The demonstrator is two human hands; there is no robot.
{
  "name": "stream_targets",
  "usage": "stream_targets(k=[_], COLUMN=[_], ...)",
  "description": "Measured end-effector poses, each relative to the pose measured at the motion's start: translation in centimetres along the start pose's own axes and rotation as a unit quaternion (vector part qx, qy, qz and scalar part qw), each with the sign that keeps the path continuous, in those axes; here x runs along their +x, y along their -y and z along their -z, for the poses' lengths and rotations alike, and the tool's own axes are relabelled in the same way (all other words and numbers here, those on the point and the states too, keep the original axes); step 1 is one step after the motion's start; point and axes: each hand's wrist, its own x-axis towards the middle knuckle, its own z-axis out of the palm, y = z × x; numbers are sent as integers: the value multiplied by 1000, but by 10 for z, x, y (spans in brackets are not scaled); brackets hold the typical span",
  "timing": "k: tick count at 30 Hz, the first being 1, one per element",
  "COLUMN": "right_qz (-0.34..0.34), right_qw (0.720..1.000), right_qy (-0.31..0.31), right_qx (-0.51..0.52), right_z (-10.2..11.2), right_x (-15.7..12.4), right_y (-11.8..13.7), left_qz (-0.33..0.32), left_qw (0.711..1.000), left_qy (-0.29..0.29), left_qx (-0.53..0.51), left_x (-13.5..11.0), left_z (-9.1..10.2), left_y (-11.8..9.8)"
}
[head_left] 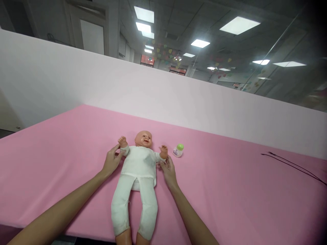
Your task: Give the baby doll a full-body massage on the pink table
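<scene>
A baby doll (139, 163) with a white cloth body lies on its back on the pink-covered table (217, 197), its head towards the wall and its feet towards me. My left hand (112, 160) is closed around the doll's arm on the left, near the wrist. On the other side, my right hand (168, 171) grips the doll's other arm just below its plastic hand. Both doll arms are bent upward beside the head. A small white jar with a green lid (178, 150) stands tilted in view, just right of the doll's raised hand.
Two thin black cables (293, 165) lie at the table's right side. A low white wall (163, 98) runs along the back edge, with glass above it reflecting ceiling lights. The table's front edge shows at the lower left.
</scene>
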Motion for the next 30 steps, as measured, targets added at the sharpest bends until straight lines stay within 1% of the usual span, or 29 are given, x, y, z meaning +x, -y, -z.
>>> stream_targets(k=[2,4,6,7,10,12,14,16,18,20,22,24,27,30], right_qz=[-51,-88,-100,-92,-46,-9,31,66,78,73,53,15,-46,-86], right_qw=[995,985,981,983,995,1000,996,983,972,970,980,993,997,984], right_qy=[-63,-106,-116,-111,-62,3,79,139,167,170,149,104,12,-68], right_qx=[61,105,121,115,60,17,-38,-102,-149,-157,-120,-48,62,138], right_z=[5,11,16,17,13,9,6,5,5,5,4,2,6,17], right_x=[4,7,9,9,7,4,0,-3,-5,-5,-4,-2,3,10], right_y=[0,0,1,2,5,7,9,12,14,14,13,9,3,-2], left_qz=[63,108,129,123,64,20,-28,-90,-137,-156,-147,-105,-3,89], left_qw=[995,988,985,987,995,999,999,994,987,983,985,992,999,987], left_qy=[-48,-73,-81,-78,-55,-21,23,62,75,75,72,58,-2,-75], left_qx=[-56,-79,-78,-74,-52,-26,1,25,44,56,49,27,-33,-113], left_x=[3,7,9,10,9,6,3,-1,-5,-7,-7,-5,0,8], left_z=[4,8,11,11,9,5,1,-3,-6,-8,-8,-8,-4,4], left_y=[0,1,3,3,3,3,5,7,9,9,8,4,-1,0])
